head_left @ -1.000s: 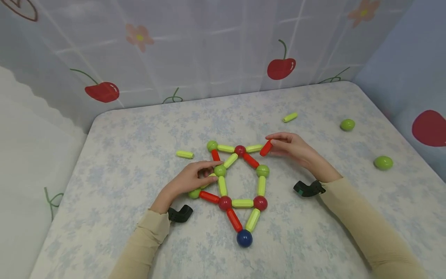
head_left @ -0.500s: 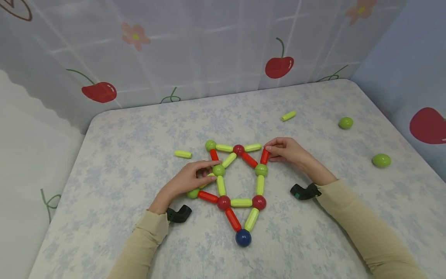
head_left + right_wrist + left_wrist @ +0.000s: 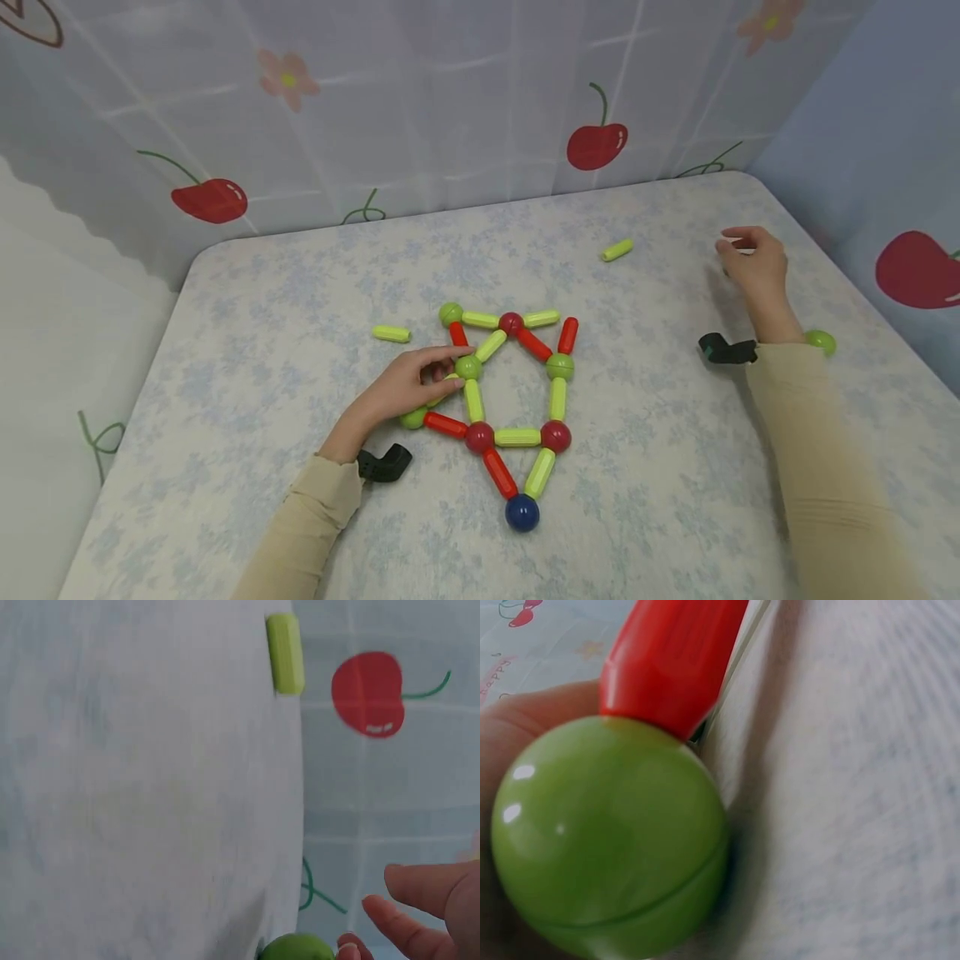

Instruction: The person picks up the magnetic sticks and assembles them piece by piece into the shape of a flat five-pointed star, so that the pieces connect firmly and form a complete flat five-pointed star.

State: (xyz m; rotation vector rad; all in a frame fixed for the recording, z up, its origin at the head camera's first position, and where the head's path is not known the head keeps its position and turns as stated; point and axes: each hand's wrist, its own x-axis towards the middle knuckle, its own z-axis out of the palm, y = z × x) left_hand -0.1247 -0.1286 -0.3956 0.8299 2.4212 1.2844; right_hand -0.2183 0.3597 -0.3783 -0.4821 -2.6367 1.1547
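A flat frame of magnetic rods and balls lies on the table. My left hand pinches a green ball on its left side between thumb and fingers. Close in the left wrist view are another green ball and a red rod joined to it. At the far right, my right hand hovers with thumb and fingers apart and holds nothing. A loose green ball shows near its fingertips in the right wrist view; in the head view the hand hides it. A red rod angles up from the frame's right green ball.
Loose yellow-green rods lie left of the frame and toward the back. Another loose green ball is partly behind the right sleeve. A blue ball forms the frame's near tip. A cherry-print curtain hangs along the table's back edge.
My right hand set the red rod against the right green ball, let go of it and moved right and back to the far loose green ball. My left hand stays at its ball.
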